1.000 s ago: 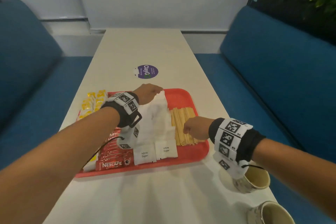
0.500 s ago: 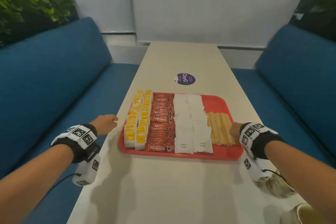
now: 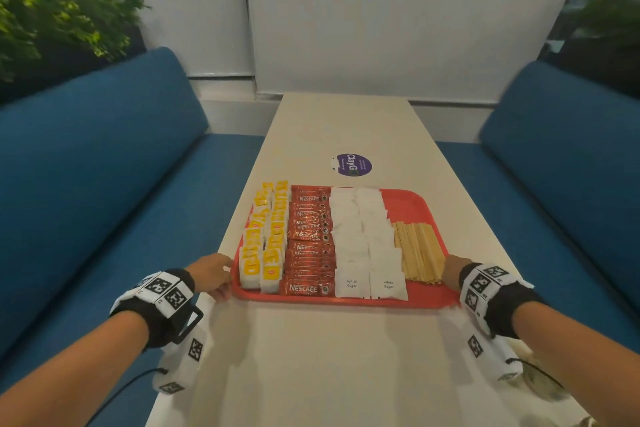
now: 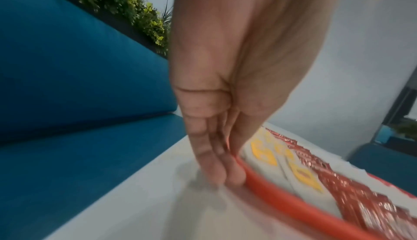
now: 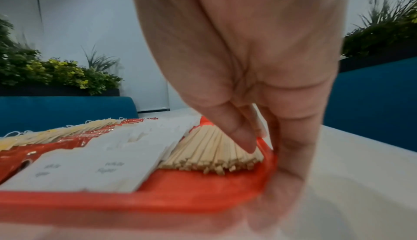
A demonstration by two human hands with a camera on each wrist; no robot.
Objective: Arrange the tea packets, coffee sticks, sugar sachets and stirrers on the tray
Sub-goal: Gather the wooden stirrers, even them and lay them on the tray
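Note:
A red tray (image 3: 408, 208) lies on the white table (image 3: 329, 374). It holds rows of yellow tea packets (image 3: 263, 243), red Nescafe coffee sticks (image 3: 308, 243), white sugar sachets (image 3: 363, 243) and wooden stirrers (image 3: 419, 250). My left hand (image 3: 216, 274) is at the tray's left edge; in the left wrist view its fingers (image 4: 214, 169) lie against the outside of the rim (image 4: 282, 201) with the thumb on top. My right hand (image 3: 450, 269) pinches the right rim (image 5: 180, 201). Its thumb (image 5: 241, 136) rests on the stirrers (image 5: 207, 152) and the other fingers are outside the rim.
A round purple sticker (image 3: 354, 165) lies on the table beyond the tray. Blue sofas (image 3: 104, 184) (image 3: 571, 166) run along both sides. A blurred cup (image 3: 540, 388) stands at the near right under my right wrist. Plants stand behind the sofas.
My left hand left the sugar sachets, swung out to the left and came back to the tray's left edge. My right hand moved from the stirrers to the right rim. The view pulled back.

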